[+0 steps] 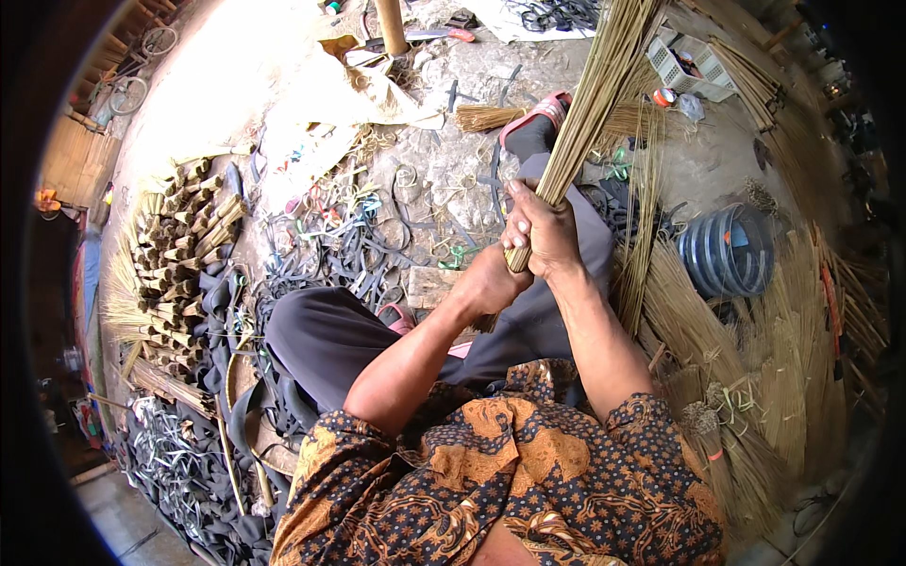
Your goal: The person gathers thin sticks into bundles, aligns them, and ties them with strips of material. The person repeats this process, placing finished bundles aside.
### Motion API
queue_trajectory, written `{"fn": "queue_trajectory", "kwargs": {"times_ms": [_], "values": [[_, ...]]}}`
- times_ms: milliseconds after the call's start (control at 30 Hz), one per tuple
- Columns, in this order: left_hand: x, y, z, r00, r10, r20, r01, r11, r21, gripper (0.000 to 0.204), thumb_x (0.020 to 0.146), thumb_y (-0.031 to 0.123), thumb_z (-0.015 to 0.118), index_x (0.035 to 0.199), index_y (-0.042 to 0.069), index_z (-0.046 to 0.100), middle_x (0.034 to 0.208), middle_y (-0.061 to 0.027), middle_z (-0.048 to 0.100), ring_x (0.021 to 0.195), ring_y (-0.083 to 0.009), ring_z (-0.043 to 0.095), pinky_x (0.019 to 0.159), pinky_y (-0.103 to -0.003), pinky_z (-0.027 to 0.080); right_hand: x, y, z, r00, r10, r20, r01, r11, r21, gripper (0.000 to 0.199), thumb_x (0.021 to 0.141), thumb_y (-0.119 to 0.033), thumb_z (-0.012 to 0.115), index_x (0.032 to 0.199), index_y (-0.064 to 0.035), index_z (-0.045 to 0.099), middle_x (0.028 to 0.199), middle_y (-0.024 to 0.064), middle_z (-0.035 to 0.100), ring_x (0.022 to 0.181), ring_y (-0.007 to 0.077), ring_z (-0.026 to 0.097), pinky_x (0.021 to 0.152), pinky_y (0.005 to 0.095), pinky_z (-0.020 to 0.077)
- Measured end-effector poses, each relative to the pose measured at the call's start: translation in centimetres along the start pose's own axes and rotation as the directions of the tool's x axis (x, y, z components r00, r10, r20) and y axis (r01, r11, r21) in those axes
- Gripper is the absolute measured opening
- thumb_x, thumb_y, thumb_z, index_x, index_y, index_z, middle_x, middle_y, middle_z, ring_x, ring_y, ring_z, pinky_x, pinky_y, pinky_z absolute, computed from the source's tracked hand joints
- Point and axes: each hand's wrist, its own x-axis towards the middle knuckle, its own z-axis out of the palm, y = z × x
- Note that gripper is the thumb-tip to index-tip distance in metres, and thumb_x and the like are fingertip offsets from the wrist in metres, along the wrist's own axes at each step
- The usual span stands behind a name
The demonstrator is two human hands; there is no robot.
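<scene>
A long bundle of thin brown sticks (pixel 593 108) slants from my lap up to the top edge. My right hand (pixel 547 231) is wrapped round it near its lower end, thumb on top. Just below, my left hand (pixel 491 280) is closed at the bundle's lower end, its fingers mostly hidden. Under it, dark stick ends (pixel 485 324) poke out. Several loose sticks (pixel 644 217) lie to the right of the bundle, beside my knee.
Tied stick bundles (pixel 179 269) are piled at left, near black rubber strips (pixel 189 472). More strips (pixel 377 236) litter the floor ahead. At right are a clear ribbed tub (pixel 725 250) and stick bundles (pixel 783 358). A knife (pixel 425 35) and white crate (pixel 689 68) lie farther off.
</scene>
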Motion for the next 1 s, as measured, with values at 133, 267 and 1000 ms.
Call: {"fn": "queue_trajectory", "kwargs": {"times_ms": [133,267,1000], "values": [[-0.5,0.7,1.3,0.951,0.092,-0.295,-0.046,0.986,0.161,0.026,0.088,0.022,0.071,0.09,-0.002,0.064,0.071,-0.0111,0.068,0.061,-0.0191,0.066,0.058,-0.037,0.052,0.5,0.3,0.7,0.992,-0.078,-0.098,0.068,0.993,-0.102,0.016,0.101,-0.019,0.07,0.107,-0.0046,0.067,0.061,-0.0028,0.052,0.045,0.0085,0.049,0.043,0.0267,0.0437],[-0.7,0.2,-0.1,1.0,-0.016,0.01,0.017,0.994,-0.112,0.019,0.09,0.019,0.068,0.088,0.001,0.063,0.068,-0.0076,0.064,0.057,-0.0172,0.062,0.053,-0.034,0.05,0.3,-0.3,0.3,0.994,0.063,0.088,-0.066,0.997,0.042,0.04,0.094,-0.028,0.079,0.123,-0.0038,0.066,0.07,-0.0022,0.057,0.058,0.0074,0.056,0.052,0.0255,0.0484],[-0.7,-1.3,-2.6,0.975,0.016,-0.223,0.02,0.987,0.159,0.035,0.087,0.026,0.077,0.105,-0.002,0.066,0.087,-0.0212,0.07,0.083,-0.0332,0.069,0.073,-0.043,0.054,2.4,2.1,3.1,0.984,0.092,-0.152,-0.095,0.995,-0.013,0.036,0.096,-0.036,0.077,0.11,-0.0048,0.066,0.064,-0.0008,0.056,0.051,0.0105,0.054,0.049,0.0295,0.0458]]}}
